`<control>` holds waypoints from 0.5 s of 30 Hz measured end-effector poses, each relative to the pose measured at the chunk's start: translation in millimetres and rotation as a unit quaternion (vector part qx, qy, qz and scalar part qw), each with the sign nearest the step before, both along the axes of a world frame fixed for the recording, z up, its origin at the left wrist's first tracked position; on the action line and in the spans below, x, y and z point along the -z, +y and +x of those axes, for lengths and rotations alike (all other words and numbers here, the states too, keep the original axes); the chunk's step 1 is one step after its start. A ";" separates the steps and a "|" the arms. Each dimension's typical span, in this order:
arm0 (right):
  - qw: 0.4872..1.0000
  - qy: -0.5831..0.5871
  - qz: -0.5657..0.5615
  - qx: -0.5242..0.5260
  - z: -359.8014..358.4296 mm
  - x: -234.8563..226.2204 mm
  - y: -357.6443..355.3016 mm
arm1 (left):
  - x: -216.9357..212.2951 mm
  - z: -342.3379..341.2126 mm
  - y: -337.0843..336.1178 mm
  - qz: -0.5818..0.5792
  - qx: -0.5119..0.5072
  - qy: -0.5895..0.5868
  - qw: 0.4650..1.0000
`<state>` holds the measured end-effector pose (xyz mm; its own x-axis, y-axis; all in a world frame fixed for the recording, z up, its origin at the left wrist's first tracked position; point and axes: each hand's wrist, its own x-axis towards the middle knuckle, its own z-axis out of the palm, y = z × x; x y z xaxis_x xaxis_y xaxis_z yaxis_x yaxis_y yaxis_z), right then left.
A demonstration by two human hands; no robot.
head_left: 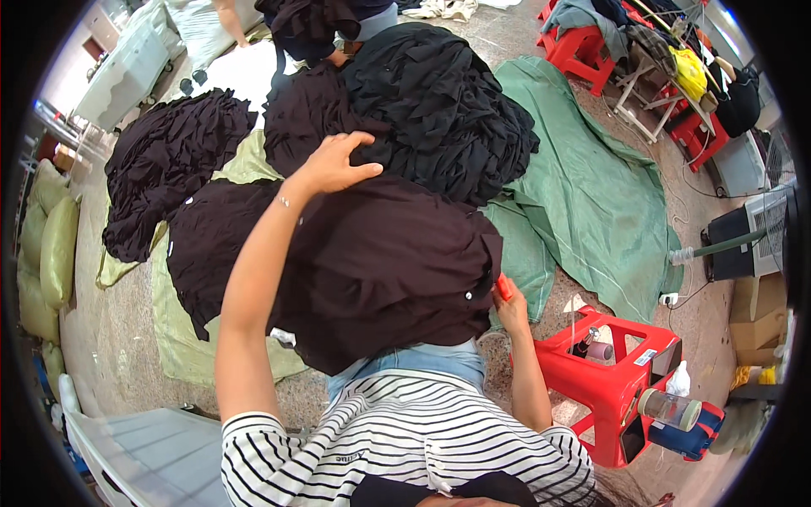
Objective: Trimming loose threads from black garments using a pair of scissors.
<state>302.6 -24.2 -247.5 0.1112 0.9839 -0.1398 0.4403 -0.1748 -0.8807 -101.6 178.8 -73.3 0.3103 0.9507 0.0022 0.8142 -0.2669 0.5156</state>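
A dark brown garment (380,262) lies spread over my lap. Above its far edge my left hand (334,165) hangs with thumb and fingers apart and nothing in them. At the garment's right edge, my right hand (513,311) is closed around a small red tool (504,287); most of it is hidden, so its kind cannot be made out. A small white round spot (469,296) shows on the cloth near that hand. More dark brown cloth (215,241) heaps up to the left of the garment, and another brown pile (308,114) lies beyond my left hand.
A big black cloth pile (439,110) rises ahead, beside a green sheet (583,186) on the floor. To my right stands a red plastic stool (583,380) with a clear bottle (672,408) by it. Another person's arm (230,21) and clothed body appear at the far side.
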 end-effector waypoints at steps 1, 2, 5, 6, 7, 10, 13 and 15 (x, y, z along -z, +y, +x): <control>1.000 0.003 -0.003 0.003 -2.9 -7.7 -1.3 | 21.5 -14.2 19.0 -0.090 0.022 -0.015 0.996; 0.998 -0.042 -0.036 0.014 -2.2 -12.1 -4.8 | 34.4 -15.5 31.9 -0.194 -0.015 0.017 0.981; 0.995 -0.074 -0.033 0.052 -3.4 -3.0 -0.8 | 101.4 -46.3 47.0 -0.303 0.029 0.046 0.951; 0.989 -0.102 -0.063 0.085 2.2 0.7 3.0 | 109.2 -47.2 42.0 -0.448 -0.026 -0.013 0.894; 0.970 -0.152 -0.107 0.158 30.5 3.3 -9.4 | 120.3 0.9 48.6 -0.591 -0.037 -0.067 0.803; 0.972 -0.101 -0.112 0.178 38.2 -12.9 3.8 | 99.6 0.6 31.1 -0.666 -0.075 -0.159 0.725; 0.982 -0.041 -0.066 0.172 27.9 -33.0 31.2 | 91.9 -10.3 25.9 -0.736 -0.137 -0.308 0.587; 0.978 0.021 -0.142 0.152 1.8 -73.0 53.2 | 86.5 -30.2 17.2 -0.665 -0.069 -0.277 0.690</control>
<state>304.4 28.9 -174.4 0.3810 0.8274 -0.4127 0.2947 -0.5318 -0.7940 -131.9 196.0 -159.7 0.5186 0.2456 -0.8190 0.3637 0.8035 0.4713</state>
